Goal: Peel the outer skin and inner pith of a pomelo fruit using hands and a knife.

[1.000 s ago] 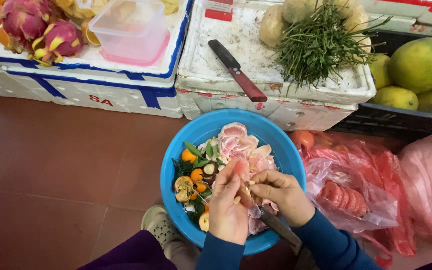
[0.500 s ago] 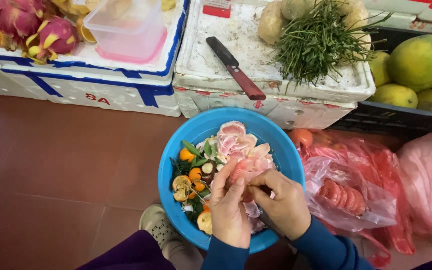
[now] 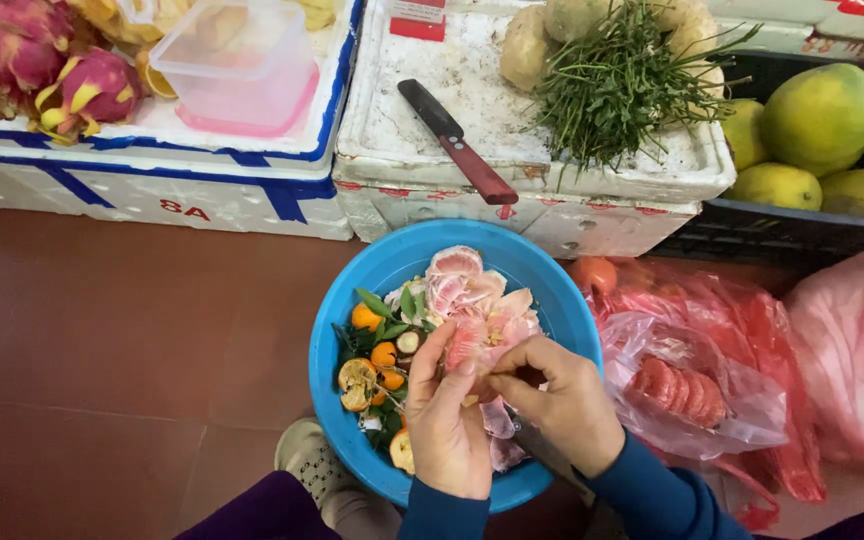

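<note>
I sit low at a fruit stall, on a reddish-brown tiled floor [image 3: 102,330]. White foam boxes taped in blue [image 3: 152,180] serve as counters, loaded with pink dragon fruits [image 3: 42,60], green pomelos in a black plastic crate [image 3: 822,110], a bundle of thin green herbs [image 3: 622,80] and a red-handled knife [image 3: 457,140]. Pink plastic bags [image 3: 712,370] lie beside me.
</note>
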